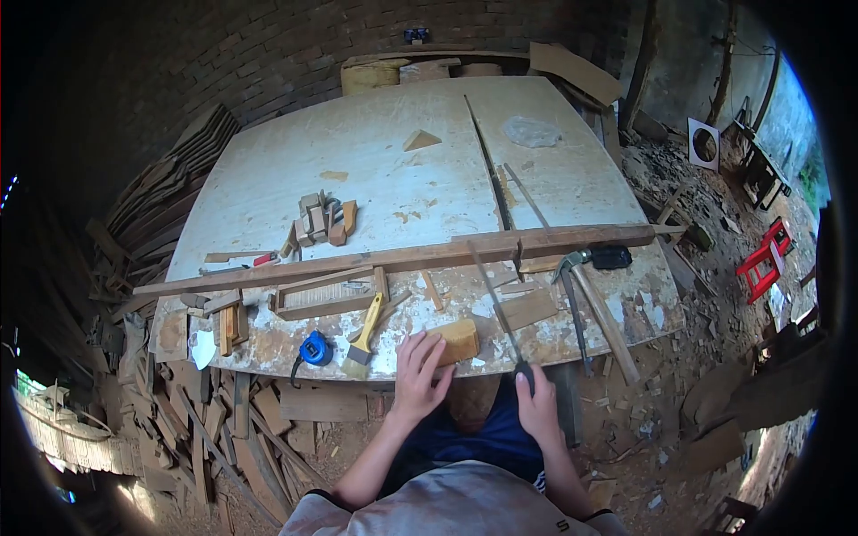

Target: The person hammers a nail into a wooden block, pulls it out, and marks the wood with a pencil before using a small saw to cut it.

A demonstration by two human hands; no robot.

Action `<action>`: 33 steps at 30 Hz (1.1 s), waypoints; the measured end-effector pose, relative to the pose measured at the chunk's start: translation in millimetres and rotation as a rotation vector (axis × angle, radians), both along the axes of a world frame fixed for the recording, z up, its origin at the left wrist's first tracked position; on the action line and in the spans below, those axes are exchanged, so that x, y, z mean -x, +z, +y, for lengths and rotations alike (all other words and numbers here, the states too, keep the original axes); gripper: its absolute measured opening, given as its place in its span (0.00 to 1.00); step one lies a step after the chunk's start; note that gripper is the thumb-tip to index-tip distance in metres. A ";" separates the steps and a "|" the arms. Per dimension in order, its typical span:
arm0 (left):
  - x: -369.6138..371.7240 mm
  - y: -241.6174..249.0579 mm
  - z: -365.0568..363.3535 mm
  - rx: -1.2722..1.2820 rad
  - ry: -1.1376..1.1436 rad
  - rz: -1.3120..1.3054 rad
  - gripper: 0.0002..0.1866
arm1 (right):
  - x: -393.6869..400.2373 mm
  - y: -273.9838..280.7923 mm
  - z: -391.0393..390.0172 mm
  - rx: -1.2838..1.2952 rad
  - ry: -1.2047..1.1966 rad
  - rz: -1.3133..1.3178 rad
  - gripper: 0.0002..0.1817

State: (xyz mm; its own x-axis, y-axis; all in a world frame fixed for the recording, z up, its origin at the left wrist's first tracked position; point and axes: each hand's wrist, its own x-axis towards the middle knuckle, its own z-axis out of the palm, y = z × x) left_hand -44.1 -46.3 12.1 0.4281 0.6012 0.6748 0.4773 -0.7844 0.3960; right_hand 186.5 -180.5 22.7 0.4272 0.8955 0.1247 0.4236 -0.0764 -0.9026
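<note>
My left hand (418, 368) lies over the left end of a yellowish wooden block (459, 340) at the bench's near edge, fingers on top and thumb along its near side. In my right hand (536, 404) is the dark handle of a long, thin file (497, 308). Its blade points away from me across the bench, just right of the block and apart from it. A flat piece of wood (528, 309) lies to the right of the blade. Left of my left hand are a paintbrush (365, 335) with a yellow handle and a blue tape measure (315, 348).
A claw hammer (601, 313) lies at the right, by a black case (612, 257). A long wooden beam (393, 261) crosses the bench (295, 179). Beyond it sit small wood blocks (315, 219) and a plastic bag (531, 131). Scrap wood (259, 438) covers the floor at left.
</note>
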 end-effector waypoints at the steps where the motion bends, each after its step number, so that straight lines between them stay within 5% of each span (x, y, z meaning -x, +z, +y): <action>1: -0.9 6.2 -2.4 -0.006 0.001 -0.030 0.38 | 7.0 -0.8 -3.4 -0.018 0.023 0.021 0.15; 5: -0.1 14.3 5.2 -0.026 0.016 -0.085 0.34 | 25.8 -35.9 -12.8 0.056 0.058 0.079 0.10; 14: -8.0 50.0 30.4 0.364 -0.098 0.058 0.28 | 55.5 -47.3 -19.0 -0.042 -0.015 -0.022 0.07; 33: -15.5 43.1 32.0 0.377 -0.062 0.121 0.29 | 66.3 -117.4 -18.0 -0.065 -0.025 -0.190 0.05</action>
State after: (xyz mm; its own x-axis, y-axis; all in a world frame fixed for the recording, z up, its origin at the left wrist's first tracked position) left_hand -28.6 -14.4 55.3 0.5341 0.7677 0.3542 0.4950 -0.6236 0.6051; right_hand 120.2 -198.5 -94.7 0.4127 0.8721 0.2630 0.5858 -0.0330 -0.8098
